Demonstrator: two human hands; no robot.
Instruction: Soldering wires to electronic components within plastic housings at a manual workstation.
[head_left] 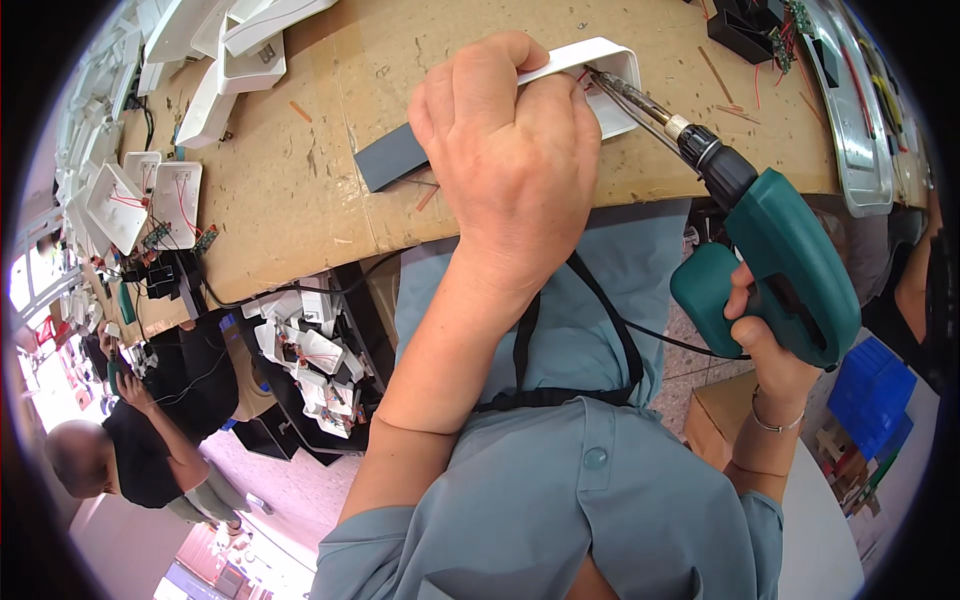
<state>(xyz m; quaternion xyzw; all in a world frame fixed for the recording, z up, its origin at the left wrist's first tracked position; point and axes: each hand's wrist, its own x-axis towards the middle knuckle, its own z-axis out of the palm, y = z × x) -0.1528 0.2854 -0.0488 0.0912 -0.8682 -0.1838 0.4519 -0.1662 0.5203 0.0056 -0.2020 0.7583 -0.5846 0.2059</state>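
My left hand [500,150] pinned the white housing [605,75] flat on the cardboard bench [300,170]; my right hand [765,350] gripped the drill [775,265], bit inside the housing. A loose hold might have let the bit skid toward my fingers.

Head-worn fisheye, steeply downward, close.

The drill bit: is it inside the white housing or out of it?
Inside. The drill bit's tip sits within the open white housing, which the left hand steadies; right hand grips the drill.
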